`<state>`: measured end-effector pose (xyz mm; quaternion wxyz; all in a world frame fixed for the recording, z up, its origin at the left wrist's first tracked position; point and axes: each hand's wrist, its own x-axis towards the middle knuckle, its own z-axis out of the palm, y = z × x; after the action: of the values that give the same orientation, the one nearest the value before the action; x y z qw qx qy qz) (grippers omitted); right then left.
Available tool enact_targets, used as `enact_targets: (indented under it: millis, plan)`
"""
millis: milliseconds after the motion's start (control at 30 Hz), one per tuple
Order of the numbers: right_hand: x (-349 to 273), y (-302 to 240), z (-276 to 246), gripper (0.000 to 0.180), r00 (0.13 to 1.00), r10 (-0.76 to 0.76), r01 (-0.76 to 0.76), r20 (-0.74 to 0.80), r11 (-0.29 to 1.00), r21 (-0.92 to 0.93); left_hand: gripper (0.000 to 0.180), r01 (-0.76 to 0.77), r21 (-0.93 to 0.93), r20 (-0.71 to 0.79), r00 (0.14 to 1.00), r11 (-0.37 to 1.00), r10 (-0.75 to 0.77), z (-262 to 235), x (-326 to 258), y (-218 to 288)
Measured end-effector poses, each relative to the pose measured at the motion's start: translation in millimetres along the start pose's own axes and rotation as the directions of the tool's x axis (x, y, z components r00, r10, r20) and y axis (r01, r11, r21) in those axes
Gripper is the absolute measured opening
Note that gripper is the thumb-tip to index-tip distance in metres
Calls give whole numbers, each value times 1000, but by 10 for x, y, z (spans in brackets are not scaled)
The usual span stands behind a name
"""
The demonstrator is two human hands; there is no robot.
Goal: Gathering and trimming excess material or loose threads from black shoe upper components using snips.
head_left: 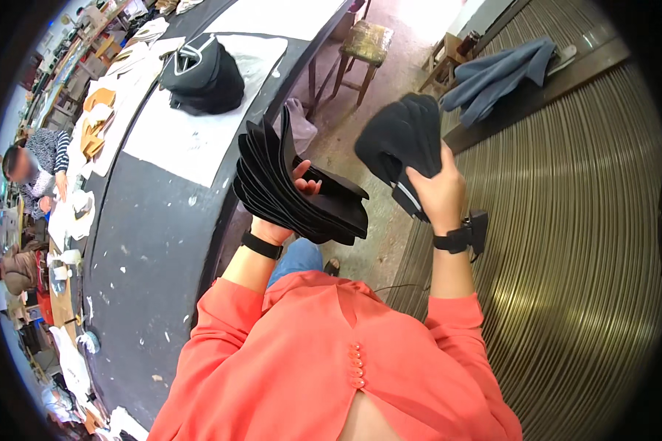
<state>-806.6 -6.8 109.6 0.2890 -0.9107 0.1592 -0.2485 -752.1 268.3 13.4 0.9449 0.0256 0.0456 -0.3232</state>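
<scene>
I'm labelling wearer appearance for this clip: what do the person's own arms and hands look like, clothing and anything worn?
Both arms wear loose coral-orange sleeves ending below the elbow. The left hand has a plain black band at its wrist; the right hand has a black strap carrying a small boxy black device. No gloves or cables show.

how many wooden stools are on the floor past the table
2: one wooden stool beside the dark table, another stool further right, partly hidden by the grey jacket. More may be out of view.

Most of the left hand (290,202) hides behind the fanned stack of black pieces (287,187). Far along the worktop (154,242), small tan items (95,121) are too tiny to identify.
</scene>
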Motion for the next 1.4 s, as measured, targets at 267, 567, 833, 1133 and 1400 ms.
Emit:
enact_targets:
  millis: [267,567,833,1133,1400]
  plan:
    - [910,-438,894,69,891,-421,415,170,907,70,47,82,79,-102,992,994,-74,-50,1635,-25]
    - [2301,-49,1491,67,888,-343,285,306,933,219,45,142,78,-67,988,987,-137,132,3038,462]
    - [3880,289,1955,76,614,-456,-78,645,778,624,52,-17,-19,-48,999,1000,16,548,4147,778]
    - [5284,193,2360,130,456,-661,412,596,750,517,79,-356,99,-159,916,929,367,1061,5350,930]
    - [5795,-71,2646,107,521,-674,374,524,732,569,55,-603,98,-183,771,792,610,1341,5809,1138]
